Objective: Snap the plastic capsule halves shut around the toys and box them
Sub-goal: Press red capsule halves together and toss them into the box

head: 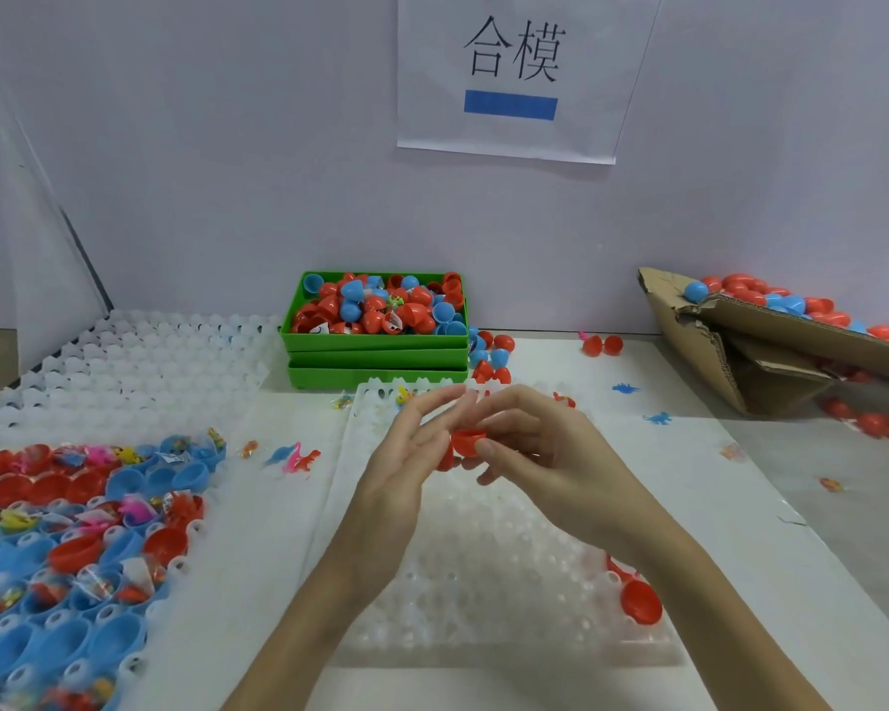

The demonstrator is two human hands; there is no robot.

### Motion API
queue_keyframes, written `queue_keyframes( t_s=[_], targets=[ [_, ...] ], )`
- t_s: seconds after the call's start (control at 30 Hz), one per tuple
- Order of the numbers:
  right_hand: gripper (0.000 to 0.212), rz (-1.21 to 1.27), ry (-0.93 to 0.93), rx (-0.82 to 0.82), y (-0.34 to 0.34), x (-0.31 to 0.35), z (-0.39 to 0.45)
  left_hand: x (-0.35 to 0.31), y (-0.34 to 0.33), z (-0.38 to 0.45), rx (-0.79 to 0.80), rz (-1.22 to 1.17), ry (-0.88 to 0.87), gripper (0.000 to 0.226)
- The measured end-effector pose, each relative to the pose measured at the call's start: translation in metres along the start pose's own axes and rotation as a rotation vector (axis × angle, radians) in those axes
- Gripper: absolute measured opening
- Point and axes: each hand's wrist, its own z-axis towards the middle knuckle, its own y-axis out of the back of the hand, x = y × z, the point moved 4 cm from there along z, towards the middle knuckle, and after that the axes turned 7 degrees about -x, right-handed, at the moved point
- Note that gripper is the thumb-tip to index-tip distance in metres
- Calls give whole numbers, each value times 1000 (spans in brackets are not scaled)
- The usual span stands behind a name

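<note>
Centrally, red capsule half (465, 442), mouth upward

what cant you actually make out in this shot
Head view only:
- Red capsule: fingers of the left hand and right hand cover most of it, so whether a toy is inside or the halves are snapped is unclear.
- Cardboard box: cut off by the right edge; its fill is unknown.
- Loaded tray: runs off the left and bottom edges.
- Bagged toys in the blue halves: too small and blurred to identify.
</note>
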Motion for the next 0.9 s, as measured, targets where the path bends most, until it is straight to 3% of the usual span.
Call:
queue_keyframes(
  t_s=[0.13,0.33,0.5,0.7,0.9],
  targets=[
    [32,79,-42,-44,6,0,1,-4,4,1,-9,72,-99,42],
    [25,131,-57,3,9,5,0,-2,8,5,-117,-108,-133,47],
    [27,183,-73,-63,10,4,0,5,18,9,-299,-230,25,38],
    [26,302,-112,-93,-1,2,-1,4,25,6,-405,-159,-30,19],
    [26,93,-15,-174,-6,6,-3,3,23,5,-378,-120,-6,14]
  ],
)
